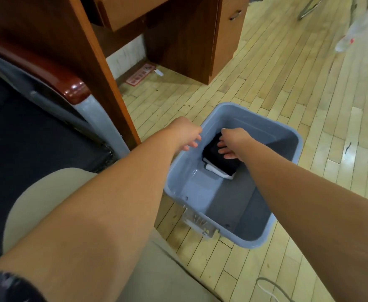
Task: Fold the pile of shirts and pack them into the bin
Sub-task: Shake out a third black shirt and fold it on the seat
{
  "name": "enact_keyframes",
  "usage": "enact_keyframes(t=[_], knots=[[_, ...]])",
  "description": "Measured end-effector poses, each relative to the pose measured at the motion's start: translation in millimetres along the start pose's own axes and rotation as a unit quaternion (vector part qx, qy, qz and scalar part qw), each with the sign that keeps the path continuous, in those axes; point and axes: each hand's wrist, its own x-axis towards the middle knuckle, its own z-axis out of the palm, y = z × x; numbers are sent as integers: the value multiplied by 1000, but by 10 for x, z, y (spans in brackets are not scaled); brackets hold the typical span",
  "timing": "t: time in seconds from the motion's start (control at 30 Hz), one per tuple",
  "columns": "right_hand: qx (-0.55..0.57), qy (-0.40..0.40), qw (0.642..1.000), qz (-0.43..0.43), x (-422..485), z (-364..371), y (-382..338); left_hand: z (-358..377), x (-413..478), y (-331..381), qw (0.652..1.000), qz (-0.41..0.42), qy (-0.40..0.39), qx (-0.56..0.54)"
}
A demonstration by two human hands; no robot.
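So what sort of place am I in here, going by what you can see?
Probably an office or study room, though that's a guess: a wooden desk with a drawer unit, a chair's glossy wooden armrest beside it, and a strip-wood floor on which the blue-grey bin stands.

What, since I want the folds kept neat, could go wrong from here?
The right hand is spread over the black shirt; pulling away could drag its fold open. That shirt lies offset on a white shirt, so the stack may slip. The left hand at the rim of the bin might nudge it.
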Motion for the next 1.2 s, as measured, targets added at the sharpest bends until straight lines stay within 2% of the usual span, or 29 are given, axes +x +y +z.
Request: enact_keyframes(t=[0.27, 0.5, 0.63, 0.87, 1.2], knots=[[-35, -56, 992, -110, -718, 576, -677, -790, -668, -19, 1000, 8, 14, 14], [-37, -121, 971, -202, -1642, 1395, -1222, -1869, -1457, -316, 991, 18, 131, -22], [-63, -159, 958, -228, -2183, 2063, -1535, -2432, -1859, -769, 983, 1, 175, -45], [-146, -269, 911, -276, -3060, 3317, -1719, -3255, -2624, -1741, 962, -49, 246, -106], [-210, -346, 859, -312, -3889, 4818, -1541, -4040, -3423, -3200, 899, -109, 324, -273]])
